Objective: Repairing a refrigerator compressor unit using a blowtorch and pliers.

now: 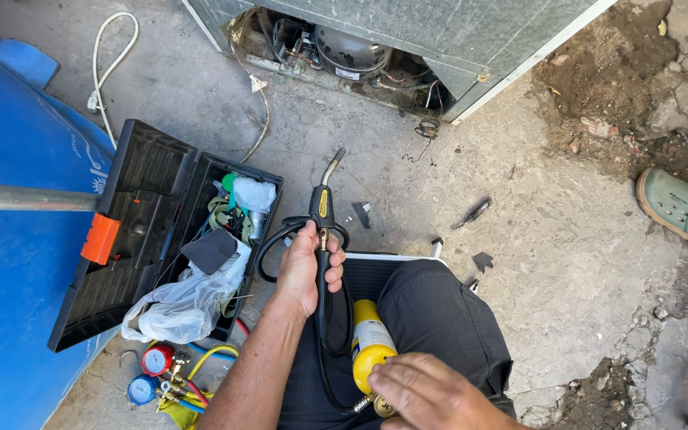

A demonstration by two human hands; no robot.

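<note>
My left hand [306, 267] grips the black handle of a gas torch [322, 209], whose bent metal nozzle points away from me toward the open back of a metal appliance [439, 36]. A black hose loops from the handle down to a yellow gas cylinder [369, 341] lying across my lap. My right hand [431, 392] rests on the lower, valve end of that cylinder, fingers closed around it. I sit with dark trousers over a white-edged seat.
An open black toolbox [149, 227] with plastic bags and tools lies to the left. Red and blue pressure gauges [153, 373] with coloured hoses lie below it. A screwdriver [471, 213] lies on the concrete. A blue tarp [9, 263] is far left. Someone's green shoe [674, 205] is at right.
</note>
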